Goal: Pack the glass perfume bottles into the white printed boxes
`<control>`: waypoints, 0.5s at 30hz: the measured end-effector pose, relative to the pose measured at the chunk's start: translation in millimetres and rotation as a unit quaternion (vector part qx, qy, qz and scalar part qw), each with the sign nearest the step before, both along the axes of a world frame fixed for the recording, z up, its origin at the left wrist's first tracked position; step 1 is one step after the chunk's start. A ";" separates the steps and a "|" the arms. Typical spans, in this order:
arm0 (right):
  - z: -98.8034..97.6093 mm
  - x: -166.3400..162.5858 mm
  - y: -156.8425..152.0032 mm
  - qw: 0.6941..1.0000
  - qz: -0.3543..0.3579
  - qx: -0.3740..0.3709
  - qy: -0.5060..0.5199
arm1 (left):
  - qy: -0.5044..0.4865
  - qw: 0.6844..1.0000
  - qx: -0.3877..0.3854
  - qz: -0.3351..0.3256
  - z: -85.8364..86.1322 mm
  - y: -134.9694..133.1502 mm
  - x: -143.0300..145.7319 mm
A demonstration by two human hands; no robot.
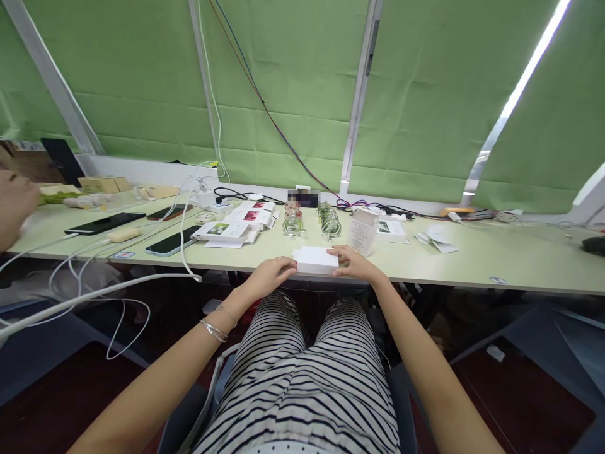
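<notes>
A small plain white box (317, 260) lies flat at the table's front edge, between my two hands. My right hand (353, 263) grips its right end, thumb at the near side and fingers over the top. At the left end, where a small flap sticks out, my left hand (273, 275) has its fingertips closed on the box's edge. What is inside the box is hidden. Just behind stand a row of clear glass-like pieces with green tints (329, 222) and a shorter row with clear and pinkish ones (293, 222). An upright white box with printed text (363, 232) stands beyond my right hand.
Flat white boxes with red and green pictures (227, 231) are stacked at left. Phones (172, 240) and white charging cables (182, 233) lie further left, near another person's blurred hand (16, 205). Folded papers (437, 239) lie at right. Dark cables (392, 211) run along the back.
</notes>
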State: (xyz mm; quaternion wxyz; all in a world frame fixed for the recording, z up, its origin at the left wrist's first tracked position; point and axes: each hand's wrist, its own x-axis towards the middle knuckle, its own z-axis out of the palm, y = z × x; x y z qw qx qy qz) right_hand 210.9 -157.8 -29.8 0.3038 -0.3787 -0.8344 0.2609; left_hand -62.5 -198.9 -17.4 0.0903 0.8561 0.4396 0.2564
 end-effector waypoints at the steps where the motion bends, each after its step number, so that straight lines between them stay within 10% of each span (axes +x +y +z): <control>1: -0.6 1.0 0.6 1.000 0.007 -0.013 0.006 | -0.002 1.000 0.004 0.001 -0.9 -0.1 0.8; 15: 4.6 -0.4 -4.4 0.999 -0.013 0.025 -0.025 | -0.009 0.997 0.040 0.058 -8.2 -0.9 5.8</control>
